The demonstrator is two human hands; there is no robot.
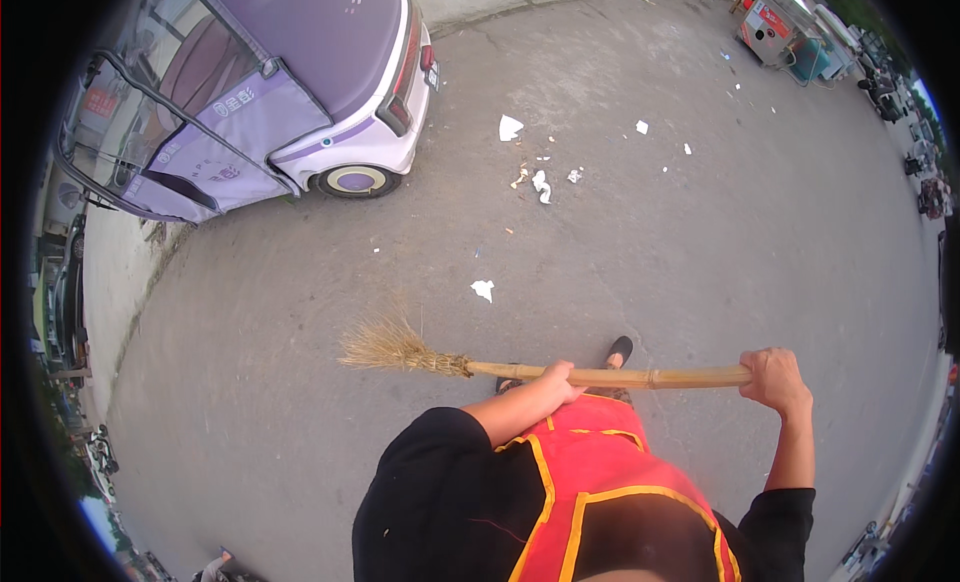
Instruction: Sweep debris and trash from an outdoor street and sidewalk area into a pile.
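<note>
A straw broom (690, 378) with a thick bamboo handle lies across in front of my body, nearly level in the view. Its bristles (395, 346) point left, over the grey pavement; whether they touch it I cannot tell. My left hand (560, 382) grips the handle toward the bristle end, by the apron. Around the handle's right end my right hand (776, 379) is closed. A scrap of white paper (482, 290) lies on the ground ahead of the bristles. Farther off is a crumpled white tissue (541, 187) among small litter, with a white sheet (510, 128) beyond it.
A purple and white three-wheeled vehicle (340, 92) stands at the upper left beside a kerb. At the far right is a metal cart (775, 32), with parked two-wheelers (885, 92) along the edge. More paper bits (642, 127) dot the pavement. My shoe (621, 350) shows below the handle.
</note>
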